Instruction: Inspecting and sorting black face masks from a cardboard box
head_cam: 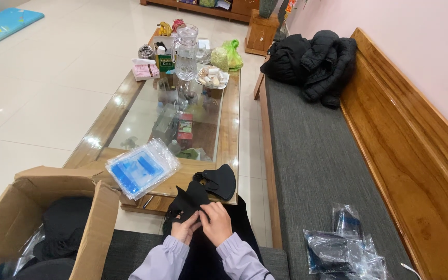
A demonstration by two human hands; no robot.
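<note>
Both hands are down in the person's lap, just off the near edge of the glass-topped wooden coffee table (pixel 230 129). The left hand (pixel 185 228) and the right hand (pixel 217 222) are closed together on a black fabric face mask (pixel 189 199), fingers pinched into its lower part while the rest of it stands up towards the table edge. A second black fabric mask (pixel 220 181) lies on the near right corner of the table, touching the held one (or so close that I cannot tell them apart there). Beside it along the near edge sits a stack of clear plastic sleeves with blue inserts (pixel 142 168). An open brown cardboard box (pixel 53 218) with dark cloth inside stands by the left arm. On the grey bench cushion (pixel 317 155) to the right lie crumpled clear plastic bags (pixel 344 251).
</note>
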